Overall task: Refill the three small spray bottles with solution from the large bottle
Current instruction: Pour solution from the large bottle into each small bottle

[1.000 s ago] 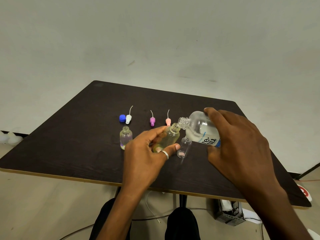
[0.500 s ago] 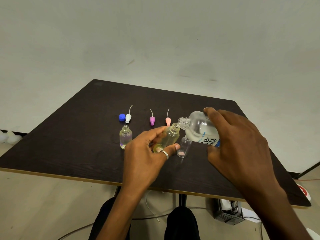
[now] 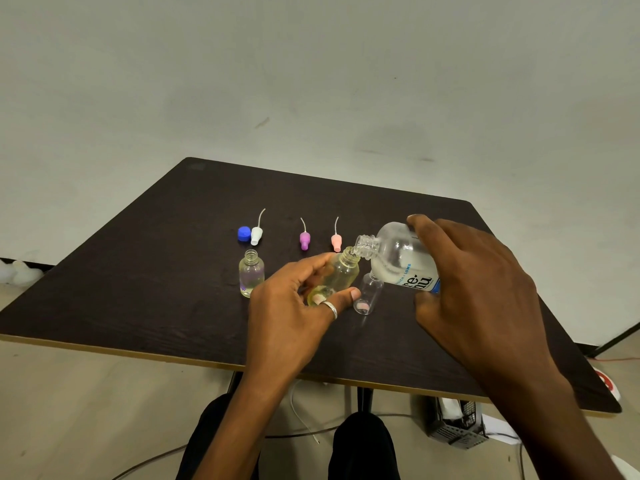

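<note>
Large bottle (image 3: 398,258), clear plastic with a blue and white label, is held above the dark tabletop (image 3: 138,289), right of centre. It is tipped to the left, uncapped, and its threaded neck meets the mouth of a small bottle. Clear liquid lies along its lower side. The right grip (image 3: 478,299) wraps the large bottle from above and behind, with the fingers curled over the top and the thumb under the label.

The left grip (image 3: 291,306), which wears a silver ring (image 3: 330,308), holds the middle bottle (image 3: 341,275) by its lower body between thumb and fingers. This bottle leans to the right towards the large bottle's neck and looks pale yellow. Just to its right the right bottle (image 3: 367,292) stands upright on the tabletop, clear, with a pink patch at its base, partly under the large bottle. The left bottle (image 3: 251,273) stands upright and uncapped, apart to the left, holding clear liquid.

A row lies behind the bottles: a blue cap (image 3: 244,234) touching a white sprayer (image 3: 256,235), then a purple sprayer (image 3: 304,240) and a pink sprayer (image 3: 336,242). Each sprayer has a thin tube pointing away.
</note>
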{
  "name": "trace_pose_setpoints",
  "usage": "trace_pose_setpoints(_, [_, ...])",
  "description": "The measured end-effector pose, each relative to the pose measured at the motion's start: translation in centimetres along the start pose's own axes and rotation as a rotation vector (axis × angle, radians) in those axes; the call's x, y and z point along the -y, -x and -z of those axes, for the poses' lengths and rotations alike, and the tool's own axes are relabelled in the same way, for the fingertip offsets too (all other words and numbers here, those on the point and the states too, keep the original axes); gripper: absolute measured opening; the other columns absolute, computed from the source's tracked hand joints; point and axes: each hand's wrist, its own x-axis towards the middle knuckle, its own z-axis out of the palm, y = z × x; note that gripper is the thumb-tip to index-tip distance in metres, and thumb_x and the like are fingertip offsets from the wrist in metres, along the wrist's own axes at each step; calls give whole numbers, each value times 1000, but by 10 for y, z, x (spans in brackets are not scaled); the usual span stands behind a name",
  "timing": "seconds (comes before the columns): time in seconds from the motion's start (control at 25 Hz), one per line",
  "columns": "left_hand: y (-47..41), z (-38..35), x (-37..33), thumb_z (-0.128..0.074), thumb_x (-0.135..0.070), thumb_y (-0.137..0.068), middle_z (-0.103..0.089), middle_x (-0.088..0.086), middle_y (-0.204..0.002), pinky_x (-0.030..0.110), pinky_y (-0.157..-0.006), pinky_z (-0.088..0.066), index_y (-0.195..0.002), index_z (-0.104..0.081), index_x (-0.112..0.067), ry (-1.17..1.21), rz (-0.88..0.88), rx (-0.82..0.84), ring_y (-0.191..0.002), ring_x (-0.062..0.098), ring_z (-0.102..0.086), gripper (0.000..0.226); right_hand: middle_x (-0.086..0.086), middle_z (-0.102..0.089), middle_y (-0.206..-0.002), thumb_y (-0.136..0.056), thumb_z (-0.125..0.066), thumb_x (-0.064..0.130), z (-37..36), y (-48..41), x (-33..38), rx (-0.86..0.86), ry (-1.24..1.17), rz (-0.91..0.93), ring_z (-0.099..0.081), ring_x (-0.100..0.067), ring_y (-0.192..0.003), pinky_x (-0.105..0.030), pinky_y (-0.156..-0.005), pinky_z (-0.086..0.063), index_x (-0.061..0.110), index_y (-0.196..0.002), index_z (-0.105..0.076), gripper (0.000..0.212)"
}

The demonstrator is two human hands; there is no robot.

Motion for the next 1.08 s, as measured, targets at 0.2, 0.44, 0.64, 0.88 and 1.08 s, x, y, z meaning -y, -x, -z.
trace_pose_setpoints(0.2, [0,-1,0,-86,-35,-72,-72,-16,-108,18,-83,-57,-120,-71,-32,11,2,3,-100,-3,-68,51,-7,-62,-122,-62,-84,17,0,0,0,-3,-12,3,-58,-32,-109,-41,-85,-51,17,-137,-50,83])
trace_pose_setpoints(0.44, [1,0,0,-87,-35,-72,-72,-17,-107,15,-82,-56,-120,-69,-36,16,0,10,-100,-5,-67,51,-7,-63,-121,-62,-83,16,1,0,1,-8,-12,7,-58,-32,-108,-40,-85,-50,17,-137,-51,82])
trace_pose_setpoints(0.64, [1,0,1,-86,-36,-72,-72,-18,-107,15,-82,-56,-120,-70,-35,16,-2,4,-100,-6,-67,51,-7,-63,-122,-62,-84,17,1,-1,2,-2,-15,1,-58,-32,-109,-42,-86,-51,16,-137,-51,82])
trace_pose_setpoints(0.88, [1,-1,2,-86,-36,-72,-72,-19,-107,14,-82,-55,-120,-70,-34,20,-4,5,-100,-6,-67,51,-8,-63,-123,-63,-83,15,2,0,1,1,-23,1,-58,-32,-110,-42,-87,-50,16,-137,-50,81])
trace_pose_setpoints(1.08, [1,-1,1,-86,-37,-72,-72,-18,-106,12,-81,-55,-118,-69,-37,17,-5,5,-100,-7,-66,50,-7,-62,-123,-64,-83,16,2,0,2,10,-24,-5,-57,-32,-111,-42,-88,-50,17,-137,-50,81])
